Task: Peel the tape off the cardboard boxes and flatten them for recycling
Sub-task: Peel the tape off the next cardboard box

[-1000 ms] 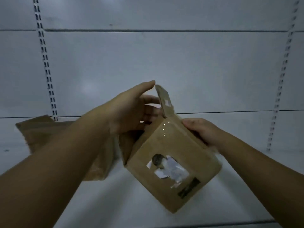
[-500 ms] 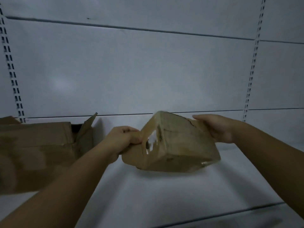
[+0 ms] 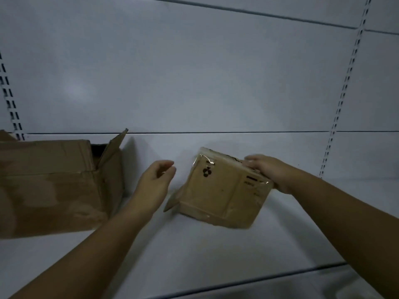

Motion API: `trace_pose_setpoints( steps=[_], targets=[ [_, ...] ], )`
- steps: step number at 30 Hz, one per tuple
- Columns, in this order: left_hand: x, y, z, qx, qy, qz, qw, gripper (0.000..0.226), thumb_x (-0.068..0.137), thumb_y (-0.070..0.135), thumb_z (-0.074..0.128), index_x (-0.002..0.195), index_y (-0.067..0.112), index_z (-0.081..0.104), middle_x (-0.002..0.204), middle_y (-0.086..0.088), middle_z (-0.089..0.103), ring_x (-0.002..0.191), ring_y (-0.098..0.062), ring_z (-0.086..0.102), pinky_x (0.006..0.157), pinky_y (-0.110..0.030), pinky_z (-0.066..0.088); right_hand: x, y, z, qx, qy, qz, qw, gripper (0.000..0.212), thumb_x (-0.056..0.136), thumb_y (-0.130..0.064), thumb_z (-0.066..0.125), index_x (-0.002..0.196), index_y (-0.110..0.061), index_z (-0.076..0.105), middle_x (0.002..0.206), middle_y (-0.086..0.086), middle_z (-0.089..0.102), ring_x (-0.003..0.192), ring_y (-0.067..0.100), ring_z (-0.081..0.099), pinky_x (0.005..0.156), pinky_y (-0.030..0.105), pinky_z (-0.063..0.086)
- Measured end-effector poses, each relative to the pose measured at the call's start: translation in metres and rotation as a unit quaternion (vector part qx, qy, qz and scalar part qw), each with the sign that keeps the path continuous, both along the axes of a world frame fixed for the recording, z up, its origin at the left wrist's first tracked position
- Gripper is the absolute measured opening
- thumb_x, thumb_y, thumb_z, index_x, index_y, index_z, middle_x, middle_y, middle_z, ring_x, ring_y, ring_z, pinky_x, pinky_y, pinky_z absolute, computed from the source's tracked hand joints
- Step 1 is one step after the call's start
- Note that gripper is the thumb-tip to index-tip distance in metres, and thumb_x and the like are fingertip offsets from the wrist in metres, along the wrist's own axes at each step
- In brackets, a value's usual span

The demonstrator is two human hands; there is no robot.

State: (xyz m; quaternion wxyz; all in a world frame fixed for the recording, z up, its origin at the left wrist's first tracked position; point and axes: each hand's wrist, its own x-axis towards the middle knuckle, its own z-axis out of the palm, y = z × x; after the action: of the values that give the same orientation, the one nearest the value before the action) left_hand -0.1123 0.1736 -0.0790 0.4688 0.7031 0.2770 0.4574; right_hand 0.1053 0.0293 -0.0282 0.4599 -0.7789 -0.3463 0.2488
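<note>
A small brown cardboard box (image 3: 220,193) rests tilted on the white shelf (image 3: 194,251), right of centre. Clear shiny tape (image 3: 207,161) covers its top edge and right corner, and a dark printed mark shows on its upper face. My right hand (image 3: 267,171) grips the box's upper right corner. My left hand (image 3: 155,180) hovers just left of the box, fingers curled apart and holding nothing, a small gap between it and the cardboard.
A large crumpled cardboard box (image 3: 54,186) lies on the shelf at the left, one flap sticking up. The white back panel (image 3: 194,72) rises behind, with slotted uprights (image 3: 343,93) at both sides. The shelf's front edge runs along the bottom right.
The small box has been turned over and lowered onto the shelf. My left hand has let go of its flap and drawn back to the left. My right hand still holds it.
</note>
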Motion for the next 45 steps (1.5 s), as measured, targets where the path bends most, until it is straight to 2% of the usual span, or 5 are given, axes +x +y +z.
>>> trace_pose_setpoints(
  steps=[5,13,21,33,45],
  targets=[
    [0.011,-0.016,0.001,0.095,0.046,-0.17,0.98,0.063,0.075,0.035,0.077,0.127,0.051,0.043,0.129,0.02,0.048,0.115,0.008,0.049,0.088,-0.014,0.048,-0.002,0.009,-0.012,-0.033,-0.038,0.065,0.997,0.022,0.096,-0.035,0.051,0.113,-0.027,0.062,0.108,0.0,0.066,0.09,0.019,0.063,0.072,0.031,0.051],
    [0.009,-0.027,-0.024,0.223,0.2,-0.099,0.949,0.085,0.057,0.045,0.083,0.127,0.056,0.035,0.144,0.028,0.018,0.132,-0.001,0.014,0.111,-0.036,0.027,-0.011,0.015,0.001,-0.031,-0.504,0.064,0.861,0.03,0.094,-0.035,0.052,0.121,-0.025,0.06,0.127,-0.002,0.057,0.113,0.017,0.053,0.09,0.03,0.041],
    [0.022,-0.035,-0.035,0.288,0.159,-0.02,0.944,0.077,0.064,0.074,0.053,0.134,0.044,0.038,0.136,0.041,0.016,0.135,0.018,0.005,0.097,0.002,0.009,-0.021,0.027,-0.02,0.005,-0.429,0.177,0.886,0.032,0.1,-0.033,0.037,0.117,-0.035,0.064,0.126,-0.014,0.059,0.111,0.007,0.049,0.091,0.029,0.039],
    [0.025,-0.036,-0.042,0.296,0.099,-0.012,0.95,0.061,0.082,0.061,0.039,0.132,0.028,0.05,0.134,0.034,0.031,0.138,0.009,0.018,0.109,-0.009,0.016,-0.016,0.032,-0.023,0.012,-0.413,0.196,0.889,0.028,0.098,-0.035,0.041,0.114,-0.039,0.064,0.126,-0.02,0.055,0.115,0.004,0.044,0.094,0.029,0.036],
    [0.019,-0.036,-0.025,0.349,0.183,-0.074,0.916,0.045,0.094,0.057,0.003,0.131,0.061,0.028,0.142,0.033,0.03,0.139,0.007,0.015,0.117,-0.023,-0.005,-0.015,0.029,-0.019,0.003,-0.399,0.229,0.888,0.029,0.099,-0.034,0.04,0.116,-0.036,0.063,0.125,-0.017,0.054,0.111,0.004,0.044,0.09,0.025,0.034]
  ],
)
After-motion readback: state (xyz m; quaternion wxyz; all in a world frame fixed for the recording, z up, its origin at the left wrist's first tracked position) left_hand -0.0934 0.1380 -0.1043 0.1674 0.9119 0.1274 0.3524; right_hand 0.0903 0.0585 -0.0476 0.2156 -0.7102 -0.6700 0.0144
